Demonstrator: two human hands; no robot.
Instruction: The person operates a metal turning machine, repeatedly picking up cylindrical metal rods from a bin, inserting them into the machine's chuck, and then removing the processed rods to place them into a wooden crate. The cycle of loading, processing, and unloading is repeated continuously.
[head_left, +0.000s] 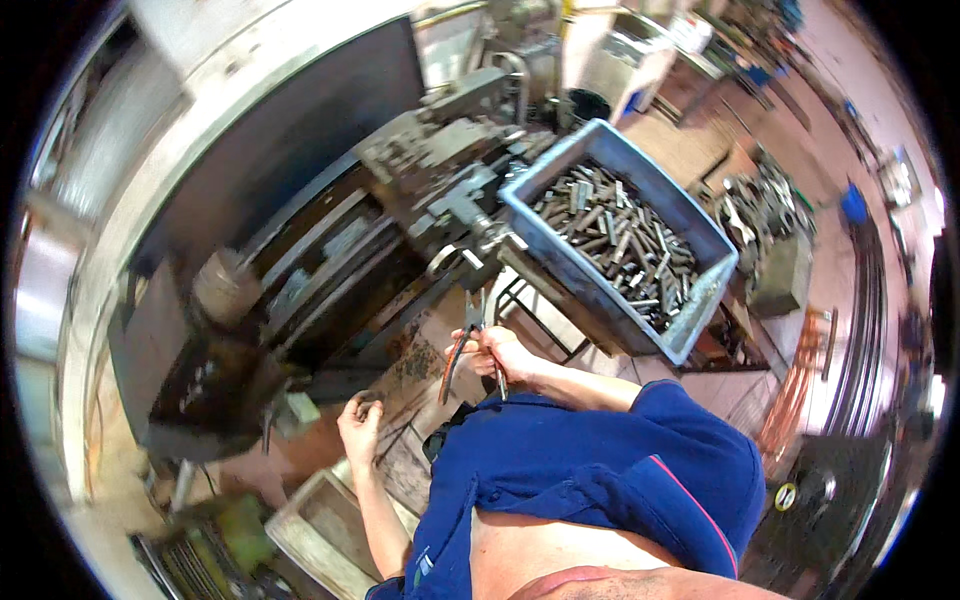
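Note:
A pair of pliers [453,369] with orange-red handles is gripped in my right hand [505,352], its grey jaws pointing up and away from me. The handles are spread apart, and the fingers curl around them. My left hand [360,432] is lower and to the left, apart from the pliers, with thumb and fingers curled together. Something small and dark may be between those fingertips; it is too small to name. Beyond the right hand stands a blue plastic bin [548,237], holding many short metal rods [625,235].
A dark, grimy lathe [440,150] runs from the left toward the bin. Scrap metal parts [765,205] lie right of the bin. Copper-coloured rods [790,385] and long dark bars [870,310] stand further right. A wooden tray [335,530] is at the lower left.

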